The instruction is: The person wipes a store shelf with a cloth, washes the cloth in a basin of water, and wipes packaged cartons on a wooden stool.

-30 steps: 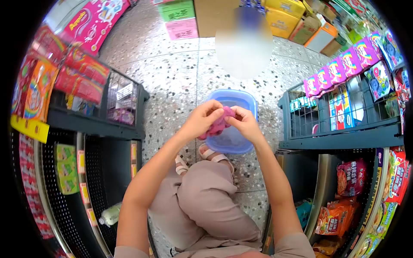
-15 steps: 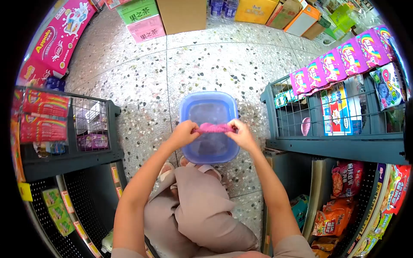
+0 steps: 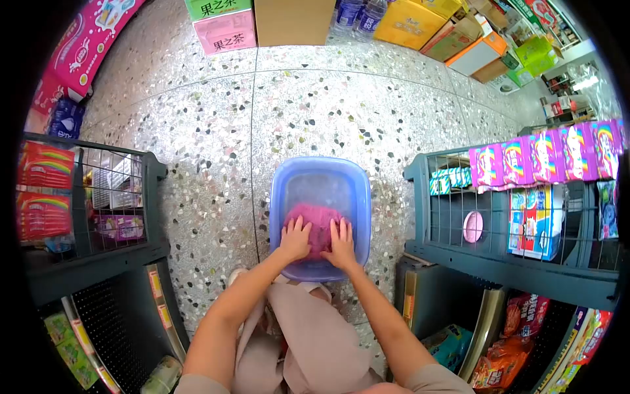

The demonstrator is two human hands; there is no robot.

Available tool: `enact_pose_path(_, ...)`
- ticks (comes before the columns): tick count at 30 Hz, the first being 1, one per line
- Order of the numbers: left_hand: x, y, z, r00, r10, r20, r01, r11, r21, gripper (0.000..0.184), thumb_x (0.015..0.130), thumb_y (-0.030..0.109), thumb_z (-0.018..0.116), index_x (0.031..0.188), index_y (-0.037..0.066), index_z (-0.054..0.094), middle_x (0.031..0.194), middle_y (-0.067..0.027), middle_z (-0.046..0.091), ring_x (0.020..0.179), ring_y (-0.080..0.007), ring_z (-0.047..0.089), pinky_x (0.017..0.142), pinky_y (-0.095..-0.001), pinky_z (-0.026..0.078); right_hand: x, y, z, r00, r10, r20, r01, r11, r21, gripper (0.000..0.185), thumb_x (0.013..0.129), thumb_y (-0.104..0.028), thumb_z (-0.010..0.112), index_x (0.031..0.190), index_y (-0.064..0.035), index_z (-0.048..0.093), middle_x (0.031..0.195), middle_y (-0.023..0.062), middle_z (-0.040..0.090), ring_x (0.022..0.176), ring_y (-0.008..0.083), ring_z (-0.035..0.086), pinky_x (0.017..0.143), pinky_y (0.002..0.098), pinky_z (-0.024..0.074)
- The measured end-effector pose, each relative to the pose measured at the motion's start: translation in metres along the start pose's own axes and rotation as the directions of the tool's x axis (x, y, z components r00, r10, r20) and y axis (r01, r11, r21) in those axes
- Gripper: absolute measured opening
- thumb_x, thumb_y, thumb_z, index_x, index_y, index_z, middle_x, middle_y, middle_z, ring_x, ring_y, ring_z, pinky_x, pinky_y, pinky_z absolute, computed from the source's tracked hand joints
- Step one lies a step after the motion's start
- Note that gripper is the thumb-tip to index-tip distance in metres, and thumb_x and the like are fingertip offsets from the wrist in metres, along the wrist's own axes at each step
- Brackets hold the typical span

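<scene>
Head: two hands (image 3: 296,240), one cloth (image 3: 315,215), one basin (image 3: 365,197)

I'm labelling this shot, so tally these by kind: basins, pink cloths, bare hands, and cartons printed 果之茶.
Basin: 1
Pink cloth: 1
Bare hands: 2 (left hand, right hand)
Printed cartons: 2 (green carton, pink carton)
Total: 6

The cloth (image 3: 316,220) is pink, wet-looking and spread out with creases, lying low in the basin beneath both hands (image 3: 296,238) (image 3: 340,243) and showing between and beyond them. The basin (image 3: 320,165) is blue, rounded-cornered and upright, its walls around the hands, with cloudy liquid (image 3: 318,187) ahead of the fingertips.
</scene>
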State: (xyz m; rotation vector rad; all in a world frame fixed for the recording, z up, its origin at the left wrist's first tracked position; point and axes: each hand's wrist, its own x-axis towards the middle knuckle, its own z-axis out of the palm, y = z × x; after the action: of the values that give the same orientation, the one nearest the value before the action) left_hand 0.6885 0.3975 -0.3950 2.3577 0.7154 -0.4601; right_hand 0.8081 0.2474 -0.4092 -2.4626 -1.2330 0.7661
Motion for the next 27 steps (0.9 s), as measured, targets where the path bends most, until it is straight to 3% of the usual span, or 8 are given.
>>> enact_pose_path(8, 0.022, -0.01, 0.045, 0.998, -0.045, -0.048, 0.033, 0.977, -0.211, 0.08, 0.078, 0.028, 0.075, 0.147, 0.011, 0.039, 0.156, -0.0225, 0.027, 0.145, -0.0471, 0.022, 0.115, -0.0626, 0.022, 0.021, -0.002, 0.042, 0.962, 0.252, -0.11, -0.237, 0.963, 0.13, 0.113, 0.064, -0.022, 0.084, 0.155, -0.0072, 0.019, 0.157, 0.0296, 0.016, 0.141, 0.0503, 0.023, 0.116, 0.0531, 0.0254)
enact_pose_path(11, 0.01, -0.003, 0.056, 0.969, -0.113, -0.22, 0.036, 0.945, -0.325, 0.079, 0.078, 0.028, 0.075, 0.146, 0.009, 0.039, 0.153, -0.0235, 0.029, 0.144, -0.0474, 0.023, 0.116, -0.062, 0.021, 0.031, 0.031, 0.065, 0.936, 0.181, -0.3, -0.035, 0.9, 0.434, 0.102, 0.068, -0.015, 0.08, 0.154, -0.0084, 0.025, 0.152, 0.0239, 0.029, 0.135, 0.0402, 0.036, 0.112, 0.0479, 0.034)
enact_pose_path(12, 0.006, 0.001, 0.054, 0.946, -0.145, -0.289, 0.033, 0.934, -0.357, 0.079, 0.078, 0.028, 0.075, 0.146, 0.008, 0.039, 0.152, -0.0239, 0.03, 0.143, -0.0477, 0.024, 0.116, -0.0617, 0.02, 0.029, 0.009, 0.054, 0.891, 0.449, -0.062, -0.085, 0.3, 0.95, 0.08, 0.078, -0.01, 0.075, 0.147, -0.0076, 0.034, 0.141, 0.016, 0.044, 0.128, 0.0312, 0.047, 0.105, 0.0428, 0.0429)
enact_pose_path(17, 0.005, 0.02, 0.04, 0.886, -0.463, 0.035, 0.36, 0.638, -0.68, 0.084, 0.085, 0.046, 0.068, 0.151, 0.007, 0.033, 0.154, -0.0267, 0.028, 0.144, -0.0478, 0.024, 0.117, -0.0584, 0.021, 0.044, -0.026, 0.032, 0.787, 0.588, 0.188, -0.152, -0.111, 0.982, 0.042, 0.096, -0.006, 0.058, 0.136, -0.0075, 0.045, 0.12, 0.0093, 0.06, 0.107, 0.0237, 0.062, 0.089, 0.0371, 0.053)
enact_pose_path(20, 0.03, 0.008, 0.056, 0.868, -0.412, 0.276, 0.358, 0.136, -0.924, 0.091, 0.087, 0.058, 0.062, 0.154, 0.007, 0.028, 0.156, -0.0272, 0.026, 0.143, -0.0444, 0.029, 0.114, -0.0545, 0.03, 0.046, -0.053, 0.012, 0.805, 0.517, 0.29, -0.143, -0.305, 0.942, 0.026, 0.101, -0.012, 0.055, 0.125, -0.0042, 0.055, 0.111, 0.0072, 0.063, 0.098, 0.0193, 0.064, 0.082, 0.0328, 0.0538)
enact_pose_path(22, 0.026, 0.022, 0.011, 0.844, -0.354, 0.402, 0.296, -0.317, -0.901, 0.082, 0.089, 0.062, 0.06, 0.146, 0.008, 0.041, 0.138, -0.0258, 0.049, 0.122, -0.0363, 0.056, 0.096, -0.0464, 0.051, 0.032, -0.08, -0.009, 0.856, 0.445, 0.264, -0.188, -0.208, 0.96, 0.023, 0.1, -0.015, 0.057, 0.12, -0.0033, 0.058, 0.107, 0.0056, 0.064, 0.095, 0.0154, 0.062, 0.079, 0.0301, 0.0525)
enact_pose_path(25, 0.047, -0.007, 0.017, 0.896, 0.172, 0.41, 0.423, -0.615, -0.666, 0.061, 0.091, 0.058, 0.061, 0.125, 0.008, 0.056, 0.105, -0.0172, 0.065, 0.093, -0.028, 0.067, 0.075, -0.041, 0.058, 0.012, -0.124, -0.038, 0.897, 0.424, 0.129, -0.178, 0.08, 0.981, 0.015, 0.099, -0.018, 0.062, 0.104, -0.0037, 0.063, 0.09, -0.0005, 0.064, 0.079, 0.0075, 0.058, 0.065, 0.0249, 0.0465)
enact_pose_path(27, 0.045, 0.02, -0.017, 0.895, -0.056, 0.442, 0.313, -0.627, -0.714, 0.041, 0.093, 0.051, 0.063, 0.103, 0.011, 0.06, 0.08, -0.0077, 0.063, 0.068, -0.02, 0.063, 0.06, -0.0341, 0.055, 0.0, -0.135, -0.05, 0.947, 0.32, 0.011, -0.134, 0.365, 0.921, 0.013, 0.099, -0.016, 0.062, 0.102, -0.0032, 0.062, 0.087, -0.0022, 0.062, 0.074, 0.007, 0.057, 0.06, 0.0238, 0.0444)
